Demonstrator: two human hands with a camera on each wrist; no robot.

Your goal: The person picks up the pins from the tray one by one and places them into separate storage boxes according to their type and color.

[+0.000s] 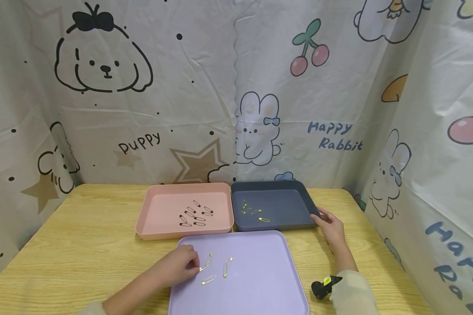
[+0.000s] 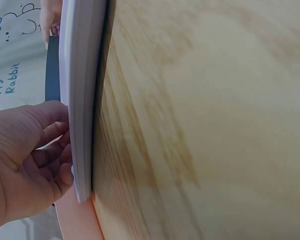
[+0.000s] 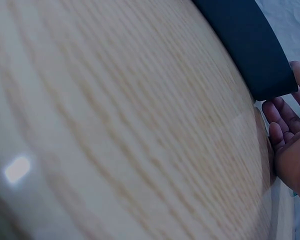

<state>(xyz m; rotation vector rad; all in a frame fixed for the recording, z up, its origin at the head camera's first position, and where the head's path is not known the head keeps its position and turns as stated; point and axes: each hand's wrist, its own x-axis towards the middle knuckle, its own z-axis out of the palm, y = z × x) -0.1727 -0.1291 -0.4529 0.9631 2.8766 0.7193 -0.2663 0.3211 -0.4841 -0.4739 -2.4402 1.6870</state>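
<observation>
My left hand (image 1: 180, 266) is low over the left side of the lavender tray (image 1: 256, 288). Its thumb and index finger come together on the near end of a gold safety pin (image 1: 209, 261); in the left wrist view the tray's rim hides the fingertips. Another gold safety pin (image 1: 208, 280) lies just below, and an overlapping pair of gold safety pins (image 1: 226, 269) sits to the right. At the right end of the dark blue tray (image 1: 284, 208), my right hand (image 1: 332, 227) grips the wall, thumb inside the rim and fingers outside.
The pink tray (image 1: 161, 205), left of the dark blue one, contains several black safety pins (image 1: 199, 218). Gold safety pins (image 1: 264, 219) are scattered in the dark blue tray. All three trays stand on a wooden table (image 1: 102, 232), with printed curtains (image 1: 189, 109) behind and beside it.
</observation>
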